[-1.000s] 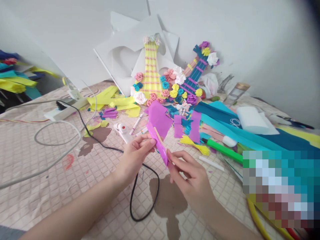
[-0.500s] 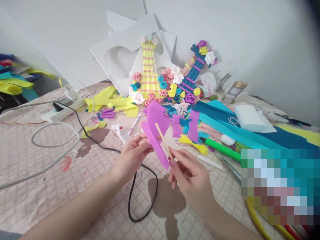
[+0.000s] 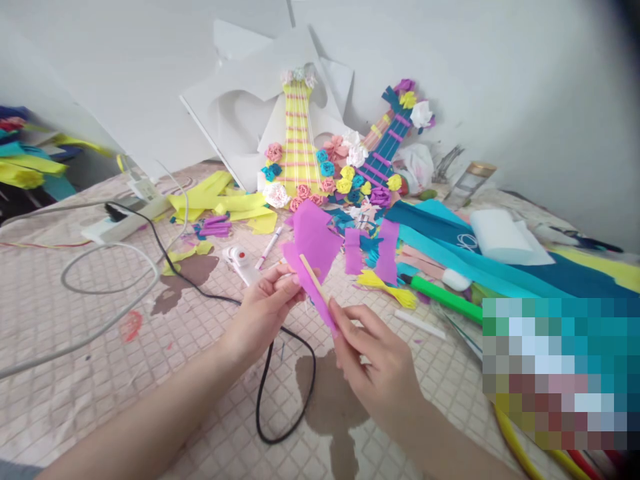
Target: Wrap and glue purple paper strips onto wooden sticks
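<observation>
One purple paper strip (image 3: 312, 289) is held above the table (image 3: 200, 393), its left edge pinched between thumb and fingers of the left hand (image 3: 273, 293). A pale stick (image 3: 311, 271) is pinched by the right hand (image 3: 377, 347) and laid along the strip, tip toward eleven o'clock. From the strip, a purple sheet (image 3: 314, 230) is noted at twelve, a white glue gun (image 3: 241, 262) at ten, and a yellow bundle (image 3: 387, 288) at three.
</observation>
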The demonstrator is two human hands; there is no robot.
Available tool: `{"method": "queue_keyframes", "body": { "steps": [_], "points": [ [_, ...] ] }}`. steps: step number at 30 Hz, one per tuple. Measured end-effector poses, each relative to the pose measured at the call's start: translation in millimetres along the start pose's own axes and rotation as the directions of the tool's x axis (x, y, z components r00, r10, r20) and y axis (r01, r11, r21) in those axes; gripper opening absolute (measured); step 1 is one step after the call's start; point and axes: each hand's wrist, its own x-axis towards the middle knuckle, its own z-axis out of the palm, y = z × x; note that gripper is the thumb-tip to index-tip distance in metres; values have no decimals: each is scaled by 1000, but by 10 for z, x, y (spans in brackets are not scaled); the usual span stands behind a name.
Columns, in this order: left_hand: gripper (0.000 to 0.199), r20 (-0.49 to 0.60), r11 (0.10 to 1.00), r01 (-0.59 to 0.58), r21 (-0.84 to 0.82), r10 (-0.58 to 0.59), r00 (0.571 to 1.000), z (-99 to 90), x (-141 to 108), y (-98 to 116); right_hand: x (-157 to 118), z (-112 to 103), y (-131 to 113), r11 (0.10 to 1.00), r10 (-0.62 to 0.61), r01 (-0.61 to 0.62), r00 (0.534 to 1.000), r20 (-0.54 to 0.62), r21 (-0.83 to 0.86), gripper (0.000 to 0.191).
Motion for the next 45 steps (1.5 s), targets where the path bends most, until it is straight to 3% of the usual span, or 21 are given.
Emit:
{"method": "queue_keyframes", "body": {
  "steps": [4, 8, 11, 14, 18, 26, 33, 39, 42, 45],
  "points": [
    [15, 23, 1000, -7, 9, 7, 1000, 19, -8, 1, -20, 12, -12, 999, -32, 32, 999, 40, -5, 46],
    [14, 26, 1000, -26, -7, 26, 999, 31, -17, -10, -45, 22, -55, 974, 115, -106, 993, -30, 199, 44],
    [15, 40, 999, -34, -33, 35, 999, 37, -19, -16, -31, 22, -81, 922, 245, -194, 962, -118, 334, 38],
    [14, 50, 999, -16, -48, 18, 999, 47, -26, -4, -14, 20, -82, 896, 295, -236, 949, -107, 376, 35],
    [14, 34, 998, -20, -51, 22, 999, 66, -37, 17, -29, 19, -53, 908, 248, -218, 968, -40, 357, 38],
    [13, 50, 999, -20, -29, 21, 999, 59, -38, 20, -23, 19, -9, 994, 24, -18, 998, -52, 106, 44],
    [17, 37, 1000, -4, -2, 4, 999, 19, -17, -24, -17, 36, -12, 996, 34, -33, 999, -12, 87, 37],
    [15, 26, 1000, 20, 8, -20, 999, 0, -13, -28, -26, 58, -22, 971, 117, -122, 993, 34, 205, 35],
    [13, 27, 1000, 15, 2, -15, 1000, 4, -7, -17, -20, 53, -25, 912, 237, -247, 969, 71, 327, 34],
    [11, 26, 1000, -5, -4, 5, 1000, 6, 1, -19, 49, -7, 26, 846, 377, -346, 926, 4, 406, 30]
  ]
}}
